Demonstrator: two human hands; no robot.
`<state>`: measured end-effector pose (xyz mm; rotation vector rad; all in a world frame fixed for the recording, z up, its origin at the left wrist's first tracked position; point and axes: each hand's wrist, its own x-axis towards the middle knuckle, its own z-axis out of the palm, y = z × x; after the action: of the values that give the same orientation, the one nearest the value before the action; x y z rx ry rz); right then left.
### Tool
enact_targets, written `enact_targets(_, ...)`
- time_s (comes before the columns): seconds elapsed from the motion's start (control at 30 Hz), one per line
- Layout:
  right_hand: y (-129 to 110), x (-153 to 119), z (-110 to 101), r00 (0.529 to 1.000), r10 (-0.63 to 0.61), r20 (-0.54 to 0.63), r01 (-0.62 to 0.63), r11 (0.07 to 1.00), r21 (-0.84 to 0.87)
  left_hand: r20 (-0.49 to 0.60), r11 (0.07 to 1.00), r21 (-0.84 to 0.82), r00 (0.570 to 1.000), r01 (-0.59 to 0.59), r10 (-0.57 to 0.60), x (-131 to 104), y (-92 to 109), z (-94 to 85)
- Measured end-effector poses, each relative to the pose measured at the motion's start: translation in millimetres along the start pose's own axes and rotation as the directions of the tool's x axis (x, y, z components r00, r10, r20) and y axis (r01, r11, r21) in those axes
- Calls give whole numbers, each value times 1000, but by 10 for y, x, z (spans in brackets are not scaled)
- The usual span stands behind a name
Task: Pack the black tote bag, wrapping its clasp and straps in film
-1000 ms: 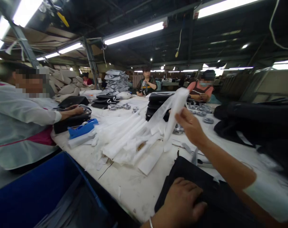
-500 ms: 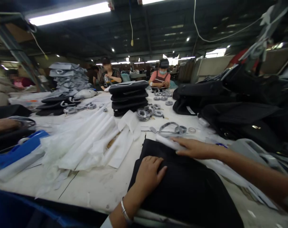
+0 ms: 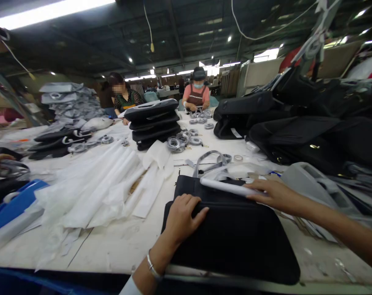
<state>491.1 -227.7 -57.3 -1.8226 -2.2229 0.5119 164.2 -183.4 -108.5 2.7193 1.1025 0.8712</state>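
Note:
A black bag [image 3: 235,241] lies flat at the table's front edge. My left hand [image 3: 184,215] rests on its upper left part, fingers stretched out and thumb apart. Over the bag's top edge runs a slim white roll [image 3: 227,187], which looks like wrapped paper or foam. My right hand [image 3: 270,194] pinches the right end of this roll between thumb and fingers. Just behind the bag, a grey strap [image 3: 208,157] stands up in a loop. A roll of tape [image 3: 238,157] lies farther back to the right.
White wrapping sheets [image 3: 96,192] spread to the left, near a blue tray [image 3: 16,205]. Stacked black bags [image 3: 155,125] and coiled grey straps [image 3: 176,142] stand farther back. More black bags [image 3: 314,143] and a grey plastic piece [image 3: 305,180] fill the right. Co-workers sit across the table.
My right hand has moved right and toward me along with the white roll, which now lies longer across the bag's top. The left hand stays on the bag. The camera view has shifted.

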Motion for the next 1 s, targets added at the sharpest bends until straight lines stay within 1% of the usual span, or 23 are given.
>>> enact_targets(0.03, -93, 72, 10, 999, -46, 5, 46, 999, 1, -21, 1000, 5, 1000, -14, 14, -18, 17, -24)
enact_targets(0.07, -190, 149, 24, 994, -99, 40, 98, 995, 21, -35, 1000, 10, 999, -24, 24, -33, 32, -47)
enact_targets(0.13, -364, 301, 65, 967, -189, 173, 173, 980, 103, -38, 999, 14, 999, -30, 30, -51, 56, -83)
enact_targets(0.17, -428, 369, 89, 946, -209, 249, 179, 974, 138, -30, 1000, 12, 999, -26, 26, -53, 61, -93)
enact_targets(0.2, -474, 425, 115, 927, -203, 315, 161, 975, 156, -18, 1000, 9, 1000, -19, 19, -50, 62, -95)
enact_targets(0.27, -509, 493, 163, 914, -148, 378, 84, 980, 182, 15, 1000, 16, 1000, -2, 2, -37, 49, -75)
enact_targets(0.33, -488, 482, 182, 925, -124, 360, 32, 968, 250, 59, 999, 49, 998, 16, -19, -26, 22, -30)
enact_targets(0.4, -426, 384, 149, 952, -113, 285, 27, 957, 290, 87, 996, 85, 995, 31, -38, -25, -9, 23)
enact_targets(0.43, -381, 305, 111, 964, -102, 245, 33, 962, 270, 85, 995, 91, 995, 37, -45, -30, -22, 44)
enact_targets(0.5, -259, 109, 11, 984, -39, 176, 8, 985, 172, 46, 997, 63, 998, 44, -47, -47, -38, 66)
enact_targets(0.57, -111, -104, -88, 990, 50, 130, -61, 994, 87, -14, 999, 11, 999, 41, -41, -68, -38, 59)
enact_targets(0.6, -38, -204, -126, 989, 92, 118, -101, 992, 75, -46, 999, -13, 998, 35, -35, -78, -34, 47)
enact_targets(0.67, 80, -368, -166, 980, 145, 139, -162, 979, 125, -102, 999, -42, 995, 11, -15, -95, -20, 13)
enact_targets(0.73, 141, -463, -162, 974, 113, 199, -160, 958, 239, -142, 999, -51, 990, -17, 10, -107, -2, -26)
enact_targets(0.8, 150, -478, -127, 968, 40, 248, -125, 933, 338, -164, 998, -51, 986, -38, 29, -118, 15, -65)
enact_targets(0.9, 113, -378, -41, 963, -36, 267, -85, 899, 429, -166, 997, -41, 985, -58, 51, -129, 31, -111)
enact_targets(1.0, 64, -224, 68, 948, -71, 312, -121, 823, 556, -140, 998, -32, 989, -61, 56, -128, 24, -126)
